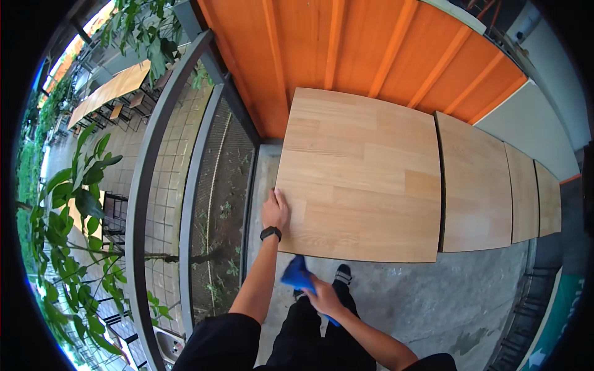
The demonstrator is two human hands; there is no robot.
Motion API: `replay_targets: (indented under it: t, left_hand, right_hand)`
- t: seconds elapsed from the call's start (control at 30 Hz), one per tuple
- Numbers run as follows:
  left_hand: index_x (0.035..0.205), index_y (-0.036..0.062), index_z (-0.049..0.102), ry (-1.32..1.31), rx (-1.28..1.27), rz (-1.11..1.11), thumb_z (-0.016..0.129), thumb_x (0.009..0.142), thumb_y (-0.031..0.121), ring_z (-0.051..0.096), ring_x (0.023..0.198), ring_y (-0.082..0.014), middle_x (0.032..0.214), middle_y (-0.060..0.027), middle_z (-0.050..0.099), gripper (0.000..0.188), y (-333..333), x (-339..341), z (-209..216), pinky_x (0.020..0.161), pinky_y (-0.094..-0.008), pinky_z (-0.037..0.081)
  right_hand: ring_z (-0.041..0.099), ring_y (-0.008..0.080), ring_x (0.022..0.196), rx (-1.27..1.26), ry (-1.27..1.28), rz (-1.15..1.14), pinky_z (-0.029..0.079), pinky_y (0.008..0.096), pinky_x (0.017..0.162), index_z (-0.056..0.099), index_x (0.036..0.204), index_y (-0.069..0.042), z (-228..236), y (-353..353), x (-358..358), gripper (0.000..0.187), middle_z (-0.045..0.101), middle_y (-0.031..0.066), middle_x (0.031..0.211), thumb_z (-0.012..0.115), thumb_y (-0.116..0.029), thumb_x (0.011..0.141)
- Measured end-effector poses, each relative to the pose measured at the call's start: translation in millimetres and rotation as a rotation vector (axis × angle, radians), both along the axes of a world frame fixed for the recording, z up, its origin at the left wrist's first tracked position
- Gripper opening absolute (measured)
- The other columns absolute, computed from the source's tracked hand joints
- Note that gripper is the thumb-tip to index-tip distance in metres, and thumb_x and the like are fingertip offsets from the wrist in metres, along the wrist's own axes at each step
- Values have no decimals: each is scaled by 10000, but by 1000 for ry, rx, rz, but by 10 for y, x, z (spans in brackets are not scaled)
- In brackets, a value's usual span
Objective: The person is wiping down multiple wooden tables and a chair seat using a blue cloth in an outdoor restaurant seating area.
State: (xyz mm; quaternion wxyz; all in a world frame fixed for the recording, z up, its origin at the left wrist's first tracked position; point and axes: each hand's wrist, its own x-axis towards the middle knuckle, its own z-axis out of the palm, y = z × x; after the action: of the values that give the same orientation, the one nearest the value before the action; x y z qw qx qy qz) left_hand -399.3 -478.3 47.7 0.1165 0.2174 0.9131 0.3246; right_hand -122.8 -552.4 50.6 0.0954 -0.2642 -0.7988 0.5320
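At the near left corner of a pale wooden bench point(365, 167), standing on a grey concrete floor point(433, 303). Left hand point(275, 210) lies flat and released on the bench's left edge, fingers spread over the wood, holding nothing; a black watch point(270, 233) on that wrist. Right hand point(322, 295) is below the bench's near edge, clear of the top, clenched on a blue cloth point(295, 274). The cloth bunches up out of the fist toward the bench edge, just short of the corner; a strip of it also shows under the hand. Dark trousers and a shoe point(342, 272) below. Three more bench tops point(473, 185) run off to the right in a row, narrow gaps between them. Orange slatted wall point(371, 49) behind. To the left, a grey metal railing with mesh point(216, 185), leafy plants point(74, 204) beyond it.
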Motion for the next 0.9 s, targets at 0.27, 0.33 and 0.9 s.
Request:
replay_targets:
  t: [0.27, 0.33, 0.9]
  left_hand:
    - [918, 3, 558, 139, -36, -3, 381, 1025, 354, 603, 717, -520, 751, -320, 627, 407, -46, -26, 5, 622, -592, 461]
    - [899, -2, 557, 145, -50, 7, 398, 1023, 314, 598, 708, -516, 745, -318, 622, 375, -116, -8, 65, 596, -578, 450]
    - [1040, -115, 598, 48, -60, 12, 437, 1018, 282, 601, 730, -516, 767, -350, 595, 429, 15, -43, -30, 601, -528, 443]
  right_hand:
    - [640, 436, 1018, 256, 265, -219, 515, 452, 862, 529, 1309, 43, 959, 1745, -888, 463, 626, 290, 1161, 609, -202, 924]
    - [457, 440, 1296, 518, 289, -99, 397, 474, 1069, 477, 1379, 32, 1068, 2282, -1594, 543, 484, 300, 1380, 632, -155, 893]
    - [243, 370, 1455, 851, 95, 25, 159, 486, 1198, 422, 1471, -117, -284, 4110, -3889, 721, 324, 167, 1559, 588, -522, 899]
